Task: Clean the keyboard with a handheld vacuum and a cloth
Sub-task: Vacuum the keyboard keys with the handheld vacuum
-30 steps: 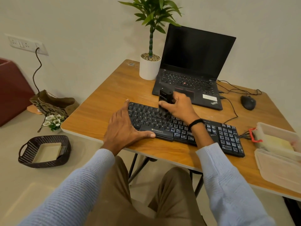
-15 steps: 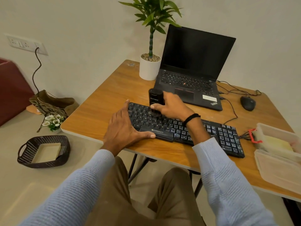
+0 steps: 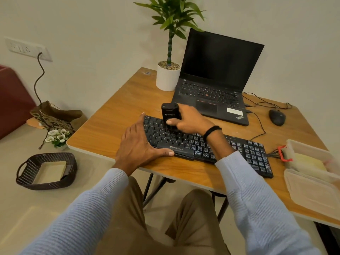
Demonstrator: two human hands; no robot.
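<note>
A black keyboard (image 3: 244,153) lies along the front of the wooden table (image 3: 110,129). My right hand (image 3: 191,120) grips a small black handheld vacuum (image 3: 170,113), held upright with its lower end on the keys near the keyboard's upper left. My left hand (image 3: 138,146) lies flat over the keyboard's left end, thumb stretched along its front edge and fingers straight. No cloth is clearly in view; something pale yellow lies in a clear box (image 3: 311,155) at the right.
An open black laptop (image 3: 217,74) and a potted plant (image 3: 168,76) stand behind the keyboard. A mouse (image 3: 276,117) with cables lies at the right. A clear lid (image 3: 312,192) sits at the table's right front. On the floor left are a dark basket (image 3: 46,171), flowers and a bag.
My right hand has slid the vacuum leftward across the keys, from the middle toward the left end. My left hand has stayed where it was.
</note>
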